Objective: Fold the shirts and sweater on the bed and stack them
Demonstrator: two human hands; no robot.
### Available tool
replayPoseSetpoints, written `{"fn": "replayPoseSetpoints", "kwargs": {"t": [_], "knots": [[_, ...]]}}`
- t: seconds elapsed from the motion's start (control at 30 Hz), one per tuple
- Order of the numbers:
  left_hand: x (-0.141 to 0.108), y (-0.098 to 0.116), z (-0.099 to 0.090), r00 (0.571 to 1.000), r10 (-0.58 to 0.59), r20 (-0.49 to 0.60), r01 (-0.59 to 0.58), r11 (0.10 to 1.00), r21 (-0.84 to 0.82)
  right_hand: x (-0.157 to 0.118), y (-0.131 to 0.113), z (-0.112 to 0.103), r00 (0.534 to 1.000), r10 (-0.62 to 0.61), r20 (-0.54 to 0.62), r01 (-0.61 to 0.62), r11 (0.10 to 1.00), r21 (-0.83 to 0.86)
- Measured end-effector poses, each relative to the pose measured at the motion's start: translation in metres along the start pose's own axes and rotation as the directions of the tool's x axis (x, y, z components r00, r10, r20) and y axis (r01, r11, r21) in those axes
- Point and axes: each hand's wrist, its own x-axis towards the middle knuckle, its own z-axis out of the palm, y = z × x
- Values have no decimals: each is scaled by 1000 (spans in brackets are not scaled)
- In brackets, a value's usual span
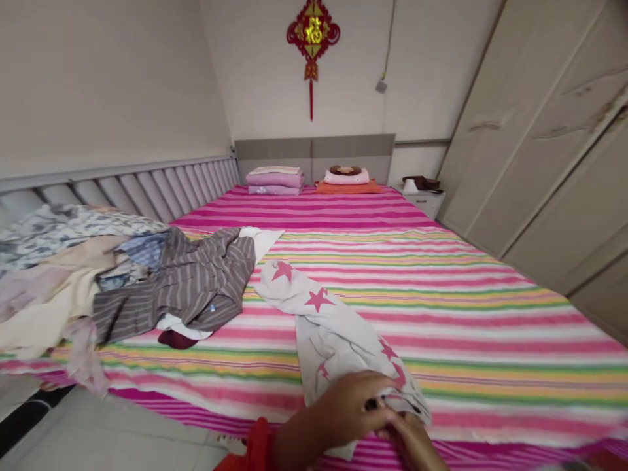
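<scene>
A light grey garment (338,337) with dark pink stars lies crumpled on the bed, one long narrow part stretching toward the upper left. At its near end, my left hand (348,407) bends over the cloth with fingers closed on the edge. Close against it, my right hand (411,437) comes in from below, its fingers pinching the same edge. The two hands meet at the fingertips, and parts of the fingers are hidden. A red sleeve (252,451) shows on my left arm.
A striped sheet (490,340) covers the bed. To the left lies a heap of loose clothes, with a grey striped garment (196,281) nearest. Folded purple bedding (275,181) and a pink and orange stack (347,180) sit by the headboard (314,149). Wardrobes (530,131) stand at right.
</scene>
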Motion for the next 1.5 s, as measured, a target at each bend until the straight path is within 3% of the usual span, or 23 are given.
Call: {"fn": "replayPoseSetpoints", "kwargs": {"t": [0.07, 0.13, 0.2, 0.27, 0.33, 0.47, 0.57, 0.67, 0.73, 0.83, 0.9, 0.97, 1.03, 1.13, 1.2, 1.27, 1.37, 1.43, 1.5], "knots": [[-14, -37, -3, 975, -162, -155, 164, 986, 0, -1, 10, -8, 993, 85, -76, -79, 994, 80], [-30, -72, -14, 897, -290, -334, 301, 953, -20, -4, 16, -15, 978, 168, -122, -149, 978, 147], [-45, -96, -25, 816, -374, -441, 385, 920, -70, -8, 17, -17, 972, 207, -111, -187, 967, 171], [-56, -108, -28, 748, -481, -457, 451, 874, -180, -15, 13, -12, 982, 187, -29, -181, 973, 145], [-61, -110, -21, 717, -574, -396, 485, 819, -308, -22, 6, 1, 982, 156, 104, -167, 980, 105], [-55, -96, 7, 780, -571, -254, 490, 811, -319, -29, -1, 36, 946, 166, 278, -195, 977, 81], [-50, -72, 23, 867, -481, -130, 427, 852, -302, -28, -5, 54, 963, 120, 241, -167, 968, 187], [-55, -43, 29, 940, -340, 38, 335, 889, -314, -28, -17, 58, 979, 74, 188, -130, 943, 306], [-59, -29, 30, 936, -300, 183, 347, 873, -343, -30, -28, 57, 986, 74, 151, -122, 935, 335], [-61, -28, 27, 889, -311, 336, 438, 792, -424, -38, -46, 52, 998, 57, 23, -61, 948, 311], [-59, -36, 22, 877, -393, 277, 481, 731, -484, -47, -54, 45, 999, 38, 0, -37, 968, 248], [-55, -43, 12, 850, -496, 177, 490, 621, -612, -59, -59, 32, 997, 48, 65, -57, 986, 155], [-50, -46, 1, 842, -519, 145, 417, 458, -785, -71, -61, 17, 980, 97, 173, -103, 994, 28], [-41, -44, -18, 862, -501, 81, 213, 212, -954, -87, -63, -4, 933, 154, 326, -103, 980, -168], [-34, -46, -33, 821, -571, 3, 79, 109, -991, -94, -67, -11, 905, 148, 399, -63, 974, -218], [-29, -52, -53, 773, -627, -96, -78, 57, -995, -98, -73, -16, 891, 131, 434, -38, 975, -217], [-30, -67, -90, 734, -613, -291, -348, 27, -937, -104, -85, -27, 895, 77, 439, -20, 991, -133], [-36, -75, -118, 724, -573, -384, -458, 16, -889, -108, -91, -43, 934, 17, 358, -25, 1000, 15], [-46, -80, -145, 716, -541, -441, -517, 14, -856, -108, -96, -63, 982, -14, 187, -17, 987, 162]]}}
